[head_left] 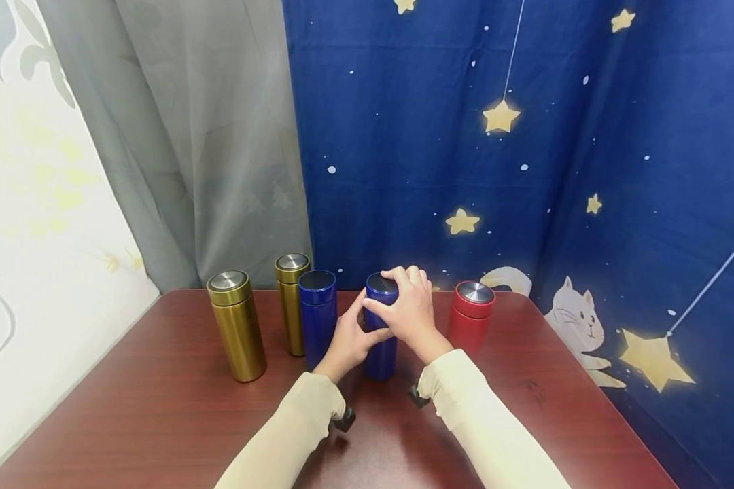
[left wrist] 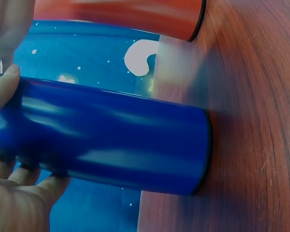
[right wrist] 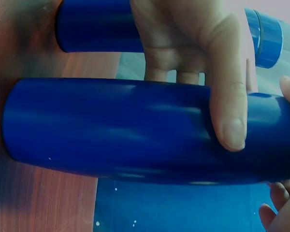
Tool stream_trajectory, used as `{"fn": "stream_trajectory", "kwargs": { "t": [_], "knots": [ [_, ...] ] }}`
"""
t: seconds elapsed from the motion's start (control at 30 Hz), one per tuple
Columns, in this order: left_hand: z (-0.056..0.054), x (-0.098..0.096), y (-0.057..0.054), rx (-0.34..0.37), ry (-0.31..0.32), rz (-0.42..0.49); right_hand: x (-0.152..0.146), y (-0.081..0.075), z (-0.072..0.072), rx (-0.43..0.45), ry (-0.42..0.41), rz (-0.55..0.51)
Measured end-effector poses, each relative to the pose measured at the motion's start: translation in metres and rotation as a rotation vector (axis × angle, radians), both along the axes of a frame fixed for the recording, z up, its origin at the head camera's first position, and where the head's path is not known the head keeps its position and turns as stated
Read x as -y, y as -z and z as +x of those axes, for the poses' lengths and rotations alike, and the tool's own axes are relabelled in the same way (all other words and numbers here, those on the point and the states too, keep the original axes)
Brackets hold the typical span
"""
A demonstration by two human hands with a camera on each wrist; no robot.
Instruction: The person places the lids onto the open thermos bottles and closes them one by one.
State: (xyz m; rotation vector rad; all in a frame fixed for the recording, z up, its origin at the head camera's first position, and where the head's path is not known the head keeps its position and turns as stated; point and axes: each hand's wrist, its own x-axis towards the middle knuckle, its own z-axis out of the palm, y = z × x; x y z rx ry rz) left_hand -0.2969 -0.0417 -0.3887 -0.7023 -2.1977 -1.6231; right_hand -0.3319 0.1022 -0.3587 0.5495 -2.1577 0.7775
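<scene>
A blue thermos bottle point(head_left: 379, 360) stands upright on the table, in the middle of the head view. My left hand point(head_left: 350, 339) grips its body, thumb on the near side and fingers round the far side, as the left wrist view also shows on the blue bottle point(left wrist: 116, 135). At the top, my right hand point(head_left: 411, 305) holds the dark-topped lid point(head_left: 379, 284) between thumb and fingers. Just left of my left hand stands a second blue thermos bottle point(head_left: 318, 312). To the right of my right hand is a red thermos bottle point(head_left: 469, 322), its base partly hidden.
Two gold thermos bottles, a nearer one point(head_left: 240, 333) and a farther one point(head_left: 290, 305), stand at the left on the red-brown table point(head_left: 128, 407). Behind the table's far edge hang a grey curtain point(head_left: 232, 136) and a blue star-patterned curtain point(head_left: 404, 136).
</scene>
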Motion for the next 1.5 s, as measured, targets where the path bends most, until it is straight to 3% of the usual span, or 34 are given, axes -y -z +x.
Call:
{"fn": "stream_trajectory", "kwargs": {
  "t": [0.23,0.4,0.47,0.53,0.73,0.83,0.93,1.03,1.2,1.5],
  "knots": [
    [0.000,-0.001,-0.001,0.005,-0.018,0.000,0.005,-0.001,0.000,-0.051,0.111,0.042],
    [-0.001,0.001,0.000,0.015,0.015,0.009,0.004,-0.004,0.001,0.006,0.124,0.089],
    [-0.002,0.002,0.000,0.007,0.030,0.012,0.002,-0.005,0.001,0.054,0.067,0.076],
    [-0.003,0.003,0.000,0.006,0.045,0.017,-0.002,-0.005,0.000,0.131,-0.041,0.028],
    [-0.006,0.006,0.002,0.049,0.111,0.015,-0.021,0.001,-0.008,0.407,-0.468,-0.224],
    [-0.006,0.007,0.001,0.073,0.139,0.005,-0.028,0.001,-0.012,0.489,-0.669,-0.308],
    [-0.007,0.008,-0.001,0.087,0.159,0.007,-0.031,-0.002,-0.016,0.544,-0.796,-0.338],
    [-0.008,0.010,-0.002,0.095,0.170,0.009,-0.032,-0.006,-0.019,0.590,-0.863,-0.336],
    [-0.009,0.010,-0.002,0.103,0.188,0.017,-0.035,-0.011,-0.020,0.627,-0.900,-0.310],
    [-0.009,0.009,-0.001,0.105,0.192,0.048,-0.036,-0.020,-0.011,0.626,-0.779,-0.231]
  ]
}}
